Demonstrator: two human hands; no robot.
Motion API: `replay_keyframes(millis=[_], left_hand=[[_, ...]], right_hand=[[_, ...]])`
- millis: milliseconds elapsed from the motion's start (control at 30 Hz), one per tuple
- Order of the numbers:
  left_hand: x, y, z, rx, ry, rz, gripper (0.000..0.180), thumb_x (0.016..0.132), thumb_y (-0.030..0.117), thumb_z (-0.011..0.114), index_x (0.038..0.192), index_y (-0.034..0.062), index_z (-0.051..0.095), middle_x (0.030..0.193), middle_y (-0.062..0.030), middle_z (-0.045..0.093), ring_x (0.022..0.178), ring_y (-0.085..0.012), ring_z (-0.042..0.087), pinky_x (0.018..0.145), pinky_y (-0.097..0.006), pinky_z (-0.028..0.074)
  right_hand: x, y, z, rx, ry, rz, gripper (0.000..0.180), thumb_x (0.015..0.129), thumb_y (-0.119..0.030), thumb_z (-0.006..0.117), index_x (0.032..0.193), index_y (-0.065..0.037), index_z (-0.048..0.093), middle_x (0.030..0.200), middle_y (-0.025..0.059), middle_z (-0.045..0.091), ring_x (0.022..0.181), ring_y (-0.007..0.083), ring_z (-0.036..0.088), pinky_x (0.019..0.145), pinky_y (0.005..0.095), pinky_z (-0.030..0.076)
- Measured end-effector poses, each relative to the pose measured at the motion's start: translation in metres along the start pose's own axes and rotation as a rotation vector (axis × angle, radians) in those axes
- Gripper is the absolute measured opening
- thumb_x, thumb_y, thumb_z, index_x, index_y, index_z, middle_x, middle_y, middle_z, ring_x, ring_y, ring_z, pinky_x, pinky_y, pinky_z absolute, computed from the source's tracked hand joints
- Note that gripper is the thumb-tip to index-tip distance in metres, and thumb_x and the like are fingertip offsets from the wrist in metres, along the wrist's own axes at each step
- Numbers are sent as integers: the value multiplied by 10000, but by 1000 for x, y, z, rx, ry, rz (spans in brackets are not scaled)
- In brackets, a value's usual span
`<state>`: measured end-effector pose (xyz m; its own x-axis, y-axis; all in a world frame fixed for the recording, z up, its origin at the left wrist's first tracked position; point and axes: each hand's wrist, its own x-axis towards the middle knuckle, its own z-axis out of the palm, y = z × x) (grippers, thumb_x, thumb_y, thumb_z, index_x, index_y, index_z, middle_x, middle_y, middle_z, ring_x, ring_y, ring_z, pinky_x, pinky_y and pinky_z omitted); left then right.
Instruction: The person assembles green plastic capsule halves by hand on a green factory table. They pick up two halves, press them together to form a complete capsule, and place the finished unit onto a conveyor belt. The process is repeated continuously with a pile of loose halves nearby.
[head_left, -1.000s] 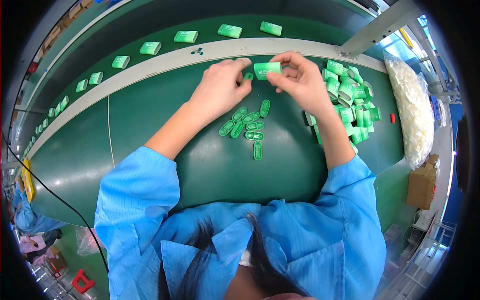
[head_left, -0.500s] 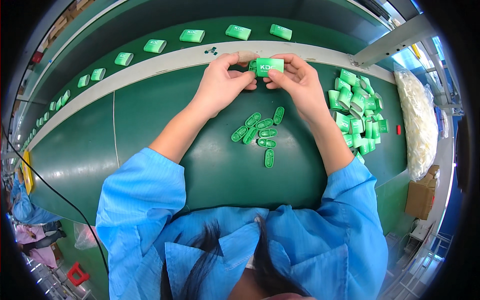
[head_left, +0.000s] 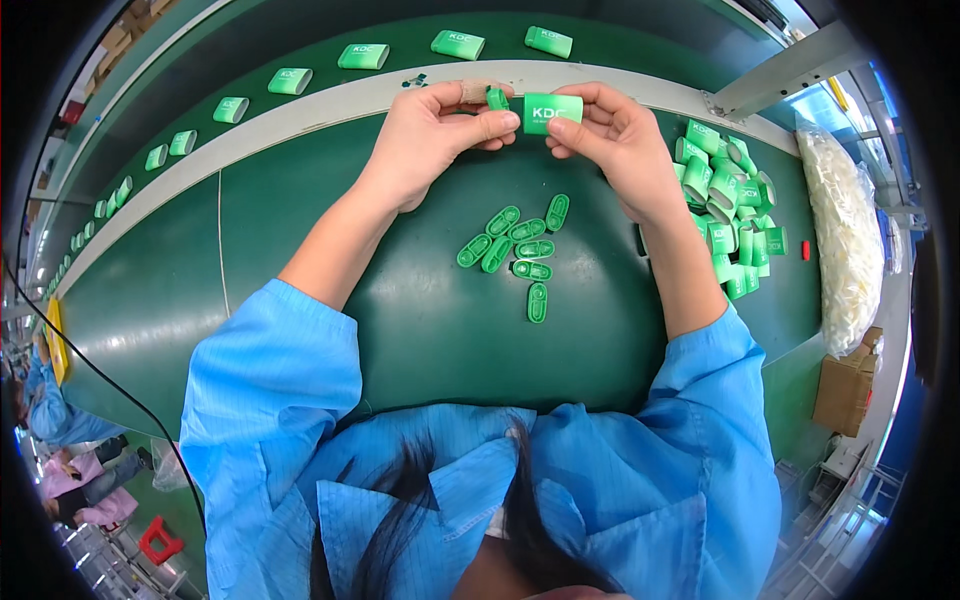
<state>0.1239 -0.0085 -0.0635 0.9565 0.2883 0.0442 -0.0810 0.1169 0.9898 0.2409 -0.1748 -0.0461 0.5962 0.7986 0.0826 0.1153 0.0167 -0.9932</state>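
Observation:
Between the thumb and fingers of my left hand (head_left: 425, 145) is a small green oval end cap (head_left: 496, 98), tipped up on its side. A finger of that hand has a tan wrap on it. My right hand (head_left: 630, 150) pinches a flat green-and-white casing (head_left: 540, 108) by its right part, thumb on the printed face. A narrow gap separates cap and casing. Below the hands, several more green end caps (head_left: 528, 231) lie loose on the dark green table (head_left: 450, 350), with their hollow sides up.
A heap of green-and-white casings (head_left: 748, 242) lies right of my right forearm. Past the pale rail (head_left: 330, 120), spaced casings (head_left: 458, 45) lie on a green belt. A clear bag of white pieces (head_left: 840, 240) and a small red piece (head_left: 806, 250) are at the right. A black cable (head_left: 110, 390) crosses the left.
The end cap, earlier up against the left end of the casing, is now apart from it and turned. My hands have drawn slightly apart. The casings on the belt have shifted left.

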Motion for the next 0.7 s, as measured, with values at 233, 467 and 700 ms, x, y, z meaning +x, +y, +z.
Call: replay_keyframes(millis=[233,467,700], left_hand=[[-1,-7,6,204,38,80,302,788,100,698,1063,-10,641,878,-47,654,783,-101,612,702,-231,508],[-5,-3,5,214,33,93,322,787,110,702,1073,-21,633,868,-66,664,771,-104,616,692,-231,511],[-9,-9,18,244,119,164,301,872,139,596,1100,-57,596,881,-92,660,804,-145,645,727,-246,520]], right_hand=[[-1,6,-1,103,-59,74,273,817,-29,634,1066,36,543,989,119,643,849,150,629,769,261,522],[-2,6,2,60,-43,7,283,816,-34,646,1070,36,543,977,124,648,837,156,636,758,259,526],[-3,9,8,76,40,-13,266,819,-49,651,1050,37,552,955,127,651,819,157,638,742,255,528]])
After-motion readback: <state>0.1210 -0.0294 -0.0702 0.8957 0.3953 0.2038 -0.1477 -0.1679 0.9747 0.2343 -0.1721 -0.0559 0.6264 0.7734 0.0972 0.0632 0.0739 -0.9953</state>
